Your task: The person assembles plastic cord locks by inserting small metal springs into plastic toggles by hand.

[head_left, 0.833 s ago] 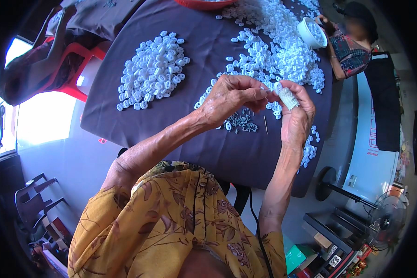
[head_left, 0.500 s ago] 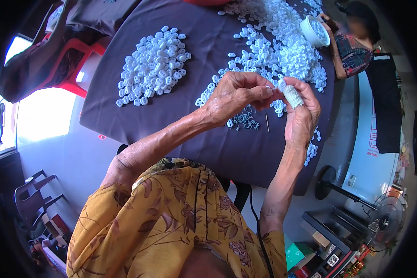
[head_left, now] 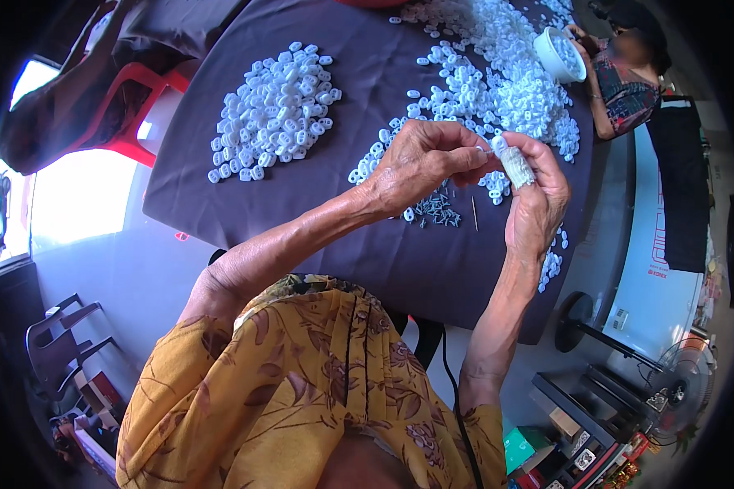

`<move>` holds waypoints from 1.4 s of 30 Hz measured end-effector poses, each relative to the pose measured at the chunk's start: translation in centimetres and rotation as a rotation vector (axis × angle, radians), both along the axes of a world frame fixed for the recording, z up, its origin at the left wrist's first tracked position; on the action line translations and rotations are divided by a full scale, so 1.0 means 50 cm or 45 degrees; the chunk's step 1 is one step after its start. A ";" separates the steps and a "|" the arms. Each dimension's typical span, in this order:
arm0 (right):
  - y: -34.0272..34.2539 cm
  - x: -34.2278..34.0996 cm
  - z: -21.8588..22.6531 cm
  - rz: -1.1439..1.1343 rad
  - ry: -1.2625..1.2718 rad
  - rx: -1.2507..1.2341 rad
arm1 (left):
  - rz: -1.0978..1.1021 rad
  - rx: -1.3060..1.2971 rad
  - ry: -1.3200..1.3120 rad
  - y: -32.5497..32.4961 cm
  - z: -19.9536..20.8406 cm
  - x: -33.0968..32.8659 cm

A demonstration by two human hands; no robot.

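Above the dark tablecloth, my right hand pinches a small white plastic piece between thumb and forefinger. A ribbed off-white cover wraps the thumb of that hand. My left hand meets it from the left, its thumb and forefinger pressed together right beside the piece. Whatever lies in the left fingertips is too small to name. Below the hands on the cloth lie a scatter of small dark screws and a thin pointed stick. Loose white oval pieces with two holes surround them.
A separate heap of white pieces lies to the left on the tablecloth. Beyond my hands spreads a larger pile. At the far right another person holds a white bowl. A red chair stands at the left; a fan at the lower right.
The whole view has shifted slightly. Both my hands stay together at the white piece, with only a small movement of the left fingertips.
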State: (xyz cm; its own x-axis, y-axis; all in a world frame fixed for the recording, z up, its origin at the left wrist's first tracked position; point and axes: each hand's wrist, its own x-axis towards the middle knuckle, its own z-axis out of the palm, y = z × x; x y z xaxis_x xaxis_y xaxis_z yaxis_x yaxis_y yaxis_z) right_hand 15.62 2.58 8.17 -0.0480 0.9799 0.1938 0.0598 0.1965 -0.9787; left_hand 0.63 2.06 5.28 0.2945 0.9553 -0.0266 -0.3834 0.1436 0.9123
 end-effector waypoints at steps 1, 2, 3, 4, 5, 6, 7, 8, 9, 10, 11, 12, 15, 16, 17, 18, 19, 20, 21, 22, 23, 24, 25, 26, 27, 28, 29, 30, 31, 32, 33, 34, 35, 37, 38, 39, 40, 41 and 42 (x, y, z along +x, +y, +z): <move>-0.001 -0.001 0.002 -0.003 -0.068 0.030 | 0.000 -0.001 0.001 0.000 0.001 0.000; -0.002 -0.002 0.004 -0.006 -0.136 0.059 | 0.006 0.004 0.011 0.000 0.002 -0.001; -0.003 -0.003 0.007 -0.007 -0.136 0.058 | 0.011 0.008 0.022 0.000 0.002 -0.002; -0.005 -0.005 0.011 -0.001 -0.164 0.028 | 0.011 0.007 0.023 0.000 0.002 -0.002; -0.007 -0.006 0.013 0.005 -0.192 -0.003 | 0.016 0.006 0.033 0.000 0.003 -0.002; -0.007 -0.007 0.013 0.003 -0.192 -0.003 | 0.020 0.005 0.043 0.000 0.004 -0.002; -0.008 -0.007 0.013 -0.012 -0.201 -0.011 | 0.019 0.005 0.043 0.000 0.005 -0.003; -0.008 -0.007 0.013 -0.027 -0.210 -0.018 | 0.013 0.028 0.074 0.001 0.006 -0.005; -0.008 -0.006 0.012 -0.028 -0.209 -0.018 | 0.007 0.051 0.105 0.001 0.006 -0.006; -0.007 -0.004 0.010 -0.014 -0.224 -0.010 | 0.005 0.051 0.106 0.001 0.007 -0.007; -0.006 -0.002 0.009 -0.001 -0.238 -0.002 | 0.007 0.063 0.113 0.001 0.008 -0.007; -0.007 -0.002 0.009 0.000 -0.237 -0.003 | 0.009 0.075 0.119 0.001 0.008 -0.008; -0.007 -0.004 0.010 0.003 -0.236 0.014 | 0.005 0.092 0.167 0.001 0.008 -0.009; -0.008 -0.005 0.012 0.006 -0.256 0.022 | 0.006 0.092 0.165 0.001 0.007 -0.010; -0.008 -0.007 0.012 0.009 -0.275 0.031 | 0.009 0.100 0.154 0.001 0.005 -0.011; -0.008 -0.006 0.011 0.008 -0.274 0.031 | 0.010 0.107 0.145 0.002 0.004 -0.010; -0.007 -0.004 0.008 0.003 -0.283 0.028 | 0.009 0.107 0.146 0.002 0.002 -0.009; -0.007 -0.003 0.007 -0.001 -0.291 0.025 | 0.026 0.109 0.120 0.001 0.000 -0.006; -0.008 -0.003 0.007 -0.001 -0.290 0.024 | 0.045 0.111 0.093 0.001 -0.002 -0.005; -0.008 -0.004 0.007 0.009 -0.272 0.009 | 0.045 0.111 0.094 0.001 -0.004 -0.006; -0.009 -0.004 0.007 0.019 -0.253 -0.006 | 0.049 0.109 0.070 0.001 -0.007 -0.008; -0.010 -0.005 0.008 0.017 -0.252 -0.007 | 0.051 0.106 0.047 0.002 -0.009 -0.009; -0.011 -0.006 0.009 0.016 -0.258 -0.018 | 0.050 0.106 0.048 0.002 -0.009 -0.009; -0.011 -0.007 0.009 0.016 -0.264 -0.030 | 0.032 0.101 0.076 0.003 -0.009 -0.009; -0.011 -0.006 0.008 0.015 -0.263 -0.030 | 0.016 0.096 0.105 0.003 -0.008 -0.009; -0.011 -0.005 0.006 0.011 -0.272 -0.019 | 0.015 0.096 0.106 0.003 -0.005 -0.010; -0.010 -0.005 0.005 0.007 -0.281 -0.009 | 0.013 0.089 0.145 0.004 -0.003 -0.011; -0.011 -0.004 0.005 0.006 -0.280 -0.010 | 0.010 0.082 0.183 0.004 -0.002 -0.010; -0.011 -0.003 0.005 0.004 -0.299 -0.007 | 0.009 0.081 0.183 0.004 -0.002 -0.010; -0.011 -0.003 0.005 0.001 -0.318 -0.005 | 0.003 0.086 0.189 0.004 -0.003 -0.010; -0.011 -0.002 0.004 0.000 -0.317 -0.005 | -0.002 0.091 0.196 0.005 -0.003 -0.010; -0.011 -0.001 0.002 0.007 -0.313 -0.003 | -0.003 0.091 0.196 0.005 -0.004 -0.009; -0.011 0.000 0.000 0.015 -0.309 0.000 | 0.020 0.102 0.184 0.005 -0.005 -0.007; -0.011 0.003 -0.003 0.016 -0.322 -0.006 | 0.041 0.113 0.173 0.005 -0.005 -0.005; -0.011 0.004 -0.004 0.018 -0.336 -0.010 | 0.040 0.113 0.176 0.006 -0.005 -0.005; -0.012 0.005 -0.005 0.018 -0.335 -0.010 | 0.039 0.113 0.179 0.006 -0.005 -0.005; -0.012 0.004 -0.006 0.027 -0.323 -0.008 | 0.038 0.114 0.179 0.006 -0.006 -0.005; -0.012 0.004 -0.006 0.037 -0.311 -0.006 | 0.019 0.112 0.154 0.007 -0.008 -0.006; -0.012 0.005 -0.006 0.033 -0.310 -0.006 | -0.003 0.109 0.128 0.008 -0.010 -0.006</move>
State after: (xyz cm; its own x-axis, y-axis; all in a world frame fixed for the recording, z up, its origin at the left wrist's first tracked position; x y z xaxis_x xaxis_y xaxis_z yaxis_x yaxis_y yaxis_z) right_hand 15.88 1.99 7.85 -0.1179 0.9786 0.1685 0.2893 0.1961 -0.9369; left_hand 0.34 2.47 4.79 0.2969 0.9546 0.0256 -0.2893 0.0644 0.9551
